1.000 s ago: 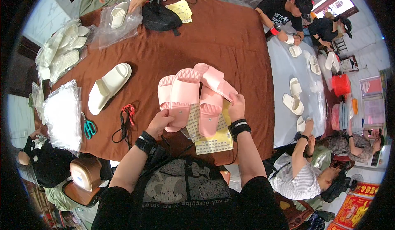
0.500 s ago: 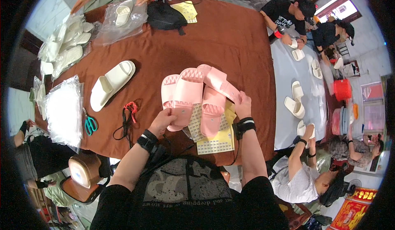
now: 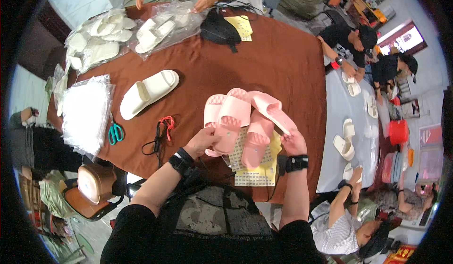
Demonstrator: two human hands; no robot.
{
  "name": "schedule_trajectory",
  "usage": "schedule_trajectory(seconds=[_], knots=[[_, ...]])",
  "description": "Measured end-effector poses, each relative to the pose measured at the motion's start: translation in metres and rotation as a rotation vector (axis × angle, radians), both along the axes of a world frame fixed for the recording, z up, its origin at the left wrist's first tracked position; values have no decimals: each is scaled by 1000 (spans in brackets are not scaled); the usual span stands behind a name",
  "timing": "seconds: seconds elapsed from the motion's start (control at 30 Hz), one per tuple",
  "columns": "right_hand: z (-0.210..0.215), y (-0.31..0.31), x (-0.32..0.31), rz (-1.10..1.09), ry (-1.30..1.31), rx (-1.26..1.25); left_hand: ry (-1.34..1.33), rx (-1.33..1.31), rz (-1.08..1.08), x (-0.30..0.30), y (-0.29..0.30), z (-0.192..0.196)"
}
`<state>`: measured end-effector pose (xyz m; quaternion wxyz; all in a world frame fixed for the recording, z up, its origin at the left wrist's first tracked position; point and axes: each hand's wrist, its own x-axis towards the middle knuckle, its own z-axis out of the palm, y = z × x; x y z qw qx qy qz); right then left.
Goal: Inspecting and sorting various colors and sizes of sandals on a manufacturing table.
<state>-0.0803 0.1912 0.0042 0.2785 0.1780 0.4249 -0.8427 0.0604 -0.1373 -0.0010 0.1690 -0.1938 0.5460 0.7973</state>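
Note:
Several pink slippers are bunched near the table's front edge. My left hand (image 3: 203, 142) is closed on the side of one pink slipper (image 3: 236, 115), whose strap and quilted footbed face up. Partly behind it to the left is another pink slipper (image 3: 214, 104). My right hand (image 3: 293, 142) pinches the end of a third pink slipper (image 3: 271, 109), which lies tilted across the top of a further pink slipper (image 3: 257, 139). Beneath them are yellow sticker sheets (image 3: 255, 178), partly covered by the slippers.
On the brown-covered table (image 3: 278, 46) lie white slippers (image 3: 150, 93), teal scissors (image 3: 115, 132), a red-and-black cord (image 3: 166, 128), a stack of clear bags (image 3: 86, 115) and bagged white slippers (image 3: 101, 37). A co-worker's hands (image 3: 207, 0) are at the far edge; others work at right.
My view has shifted, so the table's contents sit further right. The slipper in my right hand is tilted more steeply. Across the table, a co-worker's hands have moved around the bagged white slippers.

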Motion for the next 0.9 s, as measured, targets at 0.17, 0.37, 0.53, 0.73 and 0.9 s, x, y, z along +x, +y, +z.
schedule_trajectory(seconds=[0.17, 0.37, 0.53, 0.73, 0.9], knots=[[27, -19, 48, 53, 20, -106, 77, -106, -68, -13, 8, 53], [68, -87, 103, 83, 184, -10, 161, -202, -133, -14, 42, 82], [74, -103, 121, 91, 224, -5, 256, -141, -124, -5, 64, 60], [57, -79, 105, 51, 245, 68, 203, -135, -284, 1, 43, 77], [64, -24, 55, -51, 423, 111, 270, -345, -106, 12, -35, 98]])
